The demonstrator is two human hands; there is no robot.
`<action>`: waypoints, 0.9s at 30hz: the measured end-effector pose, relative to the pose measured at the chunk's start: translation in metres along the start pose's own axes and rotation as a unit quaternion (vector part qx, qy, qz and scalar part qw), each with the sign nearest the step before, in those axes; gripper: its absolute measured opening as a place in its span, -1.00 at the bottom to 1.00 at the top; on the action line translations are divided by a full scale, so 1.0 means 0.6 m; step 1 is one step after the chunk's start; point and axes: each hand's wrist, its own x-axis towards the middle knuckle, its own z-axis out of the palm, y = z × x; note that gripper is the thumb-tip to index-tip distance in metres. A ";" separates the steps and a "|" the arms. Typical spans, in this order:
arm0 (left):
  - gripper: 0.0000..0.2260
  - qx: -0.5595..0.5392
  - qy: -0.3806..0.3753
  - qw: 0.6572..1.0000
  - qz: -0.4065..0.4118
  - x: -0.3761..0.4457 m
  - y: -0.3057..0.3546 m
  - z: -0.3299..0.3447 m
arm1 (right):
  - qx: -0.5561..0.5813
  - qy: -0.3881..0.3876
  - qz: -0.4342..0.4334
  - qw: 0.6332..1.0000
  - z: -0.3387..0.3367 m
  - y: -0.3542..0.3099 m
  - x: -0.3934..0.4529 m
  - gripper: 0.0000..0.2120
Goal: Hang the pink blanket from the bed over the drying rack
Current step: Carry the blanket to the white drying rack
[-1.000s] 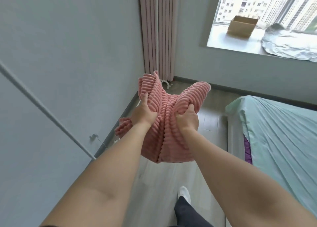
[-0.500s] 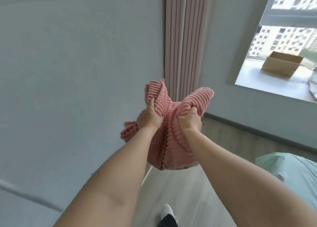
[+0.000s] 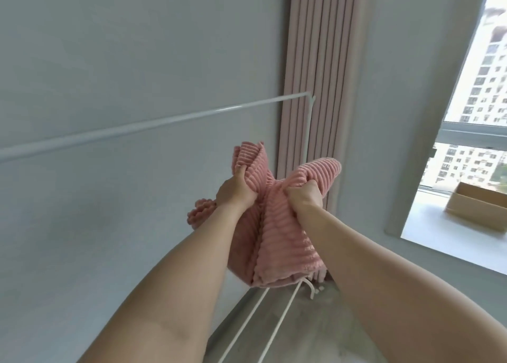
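The pink blanket point(image 3: 277, 234), ribbed and bunched up, hangs in the air in front of me. My left hand point(image 3: 236, 191) grips one gathered edge and my right hand point(image 3: 304, 195) grips the other, both fists closed in the fabric. The white drying rack point(image 3: 153, 124) stands against the grey wall. Its top bar runs from the left edge up to a corner near the curtain, a little above and behind the blanket. Its upright post point(image 3: 309, 143) drops behind the blanket, and its lower rails point(image 3: 277, 327) show below it. The bed is out of view.
A pink pleated curtain point(image 3: 323, 74) hangs in the corner behind the rack. A window point(image 3: 482, 94) at the right has a wide sill with a cardboard box point(image 3: 477, 207) on it. Grey floor point(image 3: 310, 335) shows below the blanket.
My view has swung up and left, away from the bed, and the rack's top bar has come into view. Both hands have lifted the blanket closer to the bar, same grip.
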 end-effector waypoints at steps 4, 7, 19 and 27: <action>-0.29 -0.005 0.012 1.000 -0.001 0.076 0.031 -0.019 | 0.164 -0.067 0.063 0.982 -0.001 -0.076 0.074 -0.54; -0.16 -0.003 0.004 1.000 -0.021 0.112 0.048 -0.026 | 0.249 -0.112 0.088 0.958 0.001 -0.119 0.120 -0.58; -0.46 -0.084 -0.009 0.994 -0.067 0.204 0.160 -0.072 | 0.333 -0.213 0.025 0.918 -0.010 -0.258 0.257 -0.62; -0.04 0.017 0.014 0.998 0.066 0.206 0.206 -0.088 | 0.385 -0.310 -0.013 0.869 -0.010 -0.320 0.307 -0.78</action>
